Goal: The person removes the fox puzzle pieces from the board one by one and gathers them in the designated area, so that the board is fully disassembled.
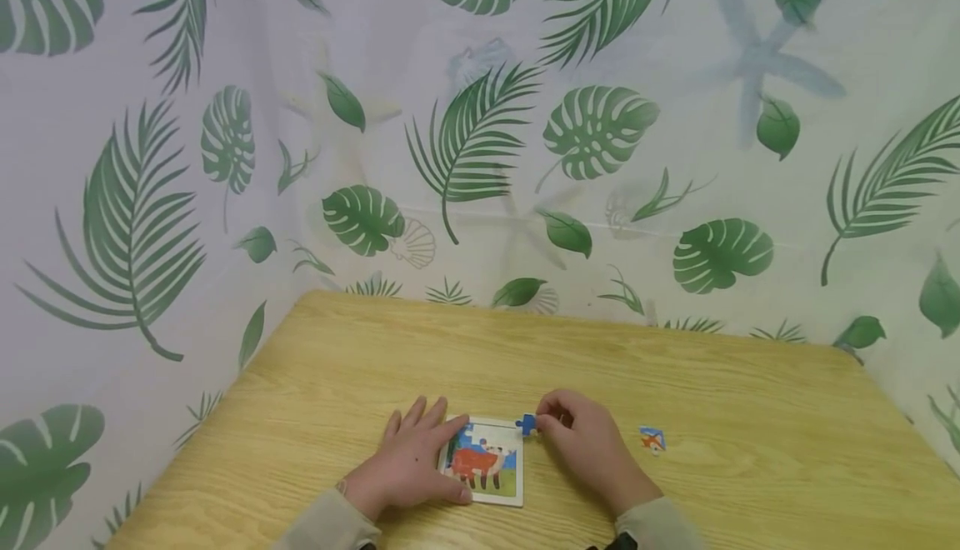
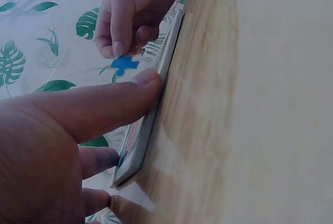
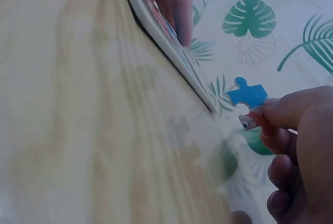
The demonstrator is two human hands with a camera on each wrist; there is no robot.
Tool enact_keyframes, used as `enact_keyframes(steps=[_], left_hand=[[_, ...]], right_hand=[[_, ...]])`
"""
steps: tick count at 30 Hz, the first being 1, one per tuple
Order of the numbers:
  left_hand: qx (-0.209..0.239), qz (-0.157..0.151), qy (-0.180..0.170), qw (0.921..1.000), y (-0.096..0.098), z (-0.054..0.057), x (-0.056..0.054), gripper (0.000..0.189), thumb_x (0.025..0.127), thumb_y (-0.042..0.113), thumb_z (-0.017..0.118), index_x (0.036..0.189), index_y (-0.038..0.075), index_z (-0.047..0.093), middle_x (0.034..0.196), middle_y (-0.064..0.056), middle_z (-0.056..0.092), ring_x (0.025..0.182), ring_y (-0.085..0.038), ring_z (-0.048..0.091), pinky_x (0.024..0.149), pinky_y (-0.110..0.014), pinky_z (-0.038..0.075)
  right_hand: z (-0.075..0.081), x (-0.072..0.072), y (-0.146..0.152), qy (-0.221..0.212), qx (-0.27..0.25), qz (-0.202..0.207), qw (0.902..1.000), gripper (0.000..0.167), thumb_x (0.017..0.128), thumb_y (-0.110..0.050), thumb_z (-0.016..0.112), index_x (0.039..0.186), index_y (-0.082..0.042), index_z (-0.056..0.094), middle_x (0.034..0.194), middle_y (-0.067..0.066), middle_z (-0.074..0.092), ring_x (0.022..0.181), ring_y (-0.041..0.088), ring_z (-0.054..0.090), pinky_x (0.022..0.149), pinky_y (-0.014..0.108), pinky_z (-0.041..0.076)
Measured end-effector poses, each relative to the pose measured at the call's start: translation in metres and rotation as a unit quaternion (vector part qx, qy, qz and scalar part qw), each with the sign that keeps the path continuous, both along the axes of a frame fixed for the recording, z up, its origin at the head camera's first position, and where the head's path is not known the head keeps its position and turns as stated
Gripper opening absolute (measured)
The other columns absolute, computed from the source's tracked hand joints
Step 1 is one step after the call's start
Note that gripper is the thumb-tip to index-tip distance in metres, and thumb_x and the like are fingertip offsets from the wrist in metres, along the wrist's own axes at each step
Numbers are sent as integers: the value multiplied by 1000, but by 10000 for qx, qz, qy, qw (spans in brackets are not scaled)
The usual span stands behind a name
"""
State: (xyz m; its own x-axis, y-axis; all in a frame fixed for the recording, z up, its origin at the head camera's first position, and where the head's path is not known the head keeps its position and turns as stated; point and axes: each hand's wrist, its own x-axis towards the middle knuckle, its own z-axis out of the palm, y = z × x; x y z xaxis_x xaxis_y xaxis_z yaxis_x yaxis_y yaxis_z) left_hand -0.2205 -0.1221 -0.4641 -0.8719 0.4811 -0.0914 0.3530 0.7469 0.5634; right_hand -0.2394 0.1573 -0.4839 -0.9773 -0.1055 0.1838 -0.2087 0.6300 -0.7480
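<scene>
Low wrist views beside puzzle (image 1: 482,460)

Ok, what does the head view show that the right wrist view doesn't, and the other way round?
Only the head view: a loose piece lying on the table to the right, and the red animal in the puzzle board seen face-on.

Only the right wrist view: the orange part and printed eye of the held piece, which looks just blue from the head.

Both: the right hand pinching that piece, the left hand at the board, the table and the leaf-print backdrop.
</scene>
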Motion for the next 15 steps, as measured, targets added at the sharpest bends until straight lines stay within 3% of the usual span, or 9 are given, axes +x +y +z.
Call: enact_keyframes(steps=[9,15], left_hand=[[72,-58,23,10000,-1,-1,0,100,73,60,82,155,17,45,164,-21,22,150,-48,7,113,-72,0],[23,-69,20,10000,-1,2,2,100,73,63,81,155,19,44,164,-21,22,151,-48,7,113,-71,1]], right_hand=[[-2,3,34,15,33,-201,9998,4,96,-21,70,92,-22,68,84,-6,62,76,16,54,69,30,46],[3,3,52,-296,140,-294,9990,7,100,-26,64,97,-20,67,84,-3,63,75,18,54,69,34,46]])
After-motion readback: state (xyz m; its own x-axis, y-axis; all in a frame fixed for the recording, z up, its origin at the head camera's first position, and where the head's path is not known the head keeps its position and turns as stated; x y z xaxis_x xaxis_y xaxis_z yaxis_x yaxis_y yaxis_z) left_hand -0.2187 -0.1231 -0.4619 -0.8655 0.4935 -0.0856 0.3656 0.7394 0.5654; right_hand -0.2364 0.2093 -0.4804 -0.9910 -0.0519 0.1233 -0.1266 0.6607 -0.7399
